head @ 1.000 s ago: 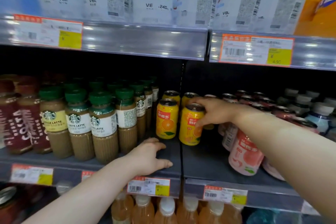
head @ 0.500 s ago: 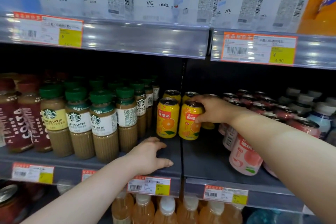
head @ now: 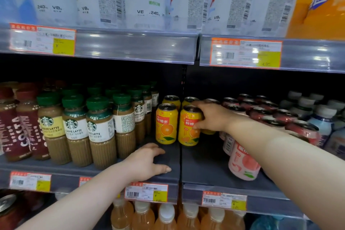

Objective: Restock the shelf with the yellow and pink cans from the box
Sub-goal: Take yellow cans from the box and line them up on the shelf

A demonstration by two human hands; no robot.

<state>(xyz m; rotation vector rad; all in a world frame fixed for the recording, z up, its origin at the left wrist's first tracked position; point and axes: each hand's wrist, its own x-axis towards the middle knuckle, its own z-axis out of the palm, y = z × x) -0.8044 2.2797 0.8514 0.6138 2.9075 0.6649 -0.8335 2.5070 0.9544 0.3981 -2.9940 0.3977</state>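
We see the right hand with its fingers curled round the upper part of a yellow can, which stands upright on the middle shelf, just beside a second yellow can. The left hand rests on the shelf's front edge, fingers relaxed and holding nothing. Pink cans stand to the right, coffee bottles to the left.

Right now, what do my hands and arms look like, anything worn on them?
Both are bare. The left hand and right hand show no gloves, rings or watch, and no sleeve reaches either forearm in view. The left thumbnail looks short and plain.
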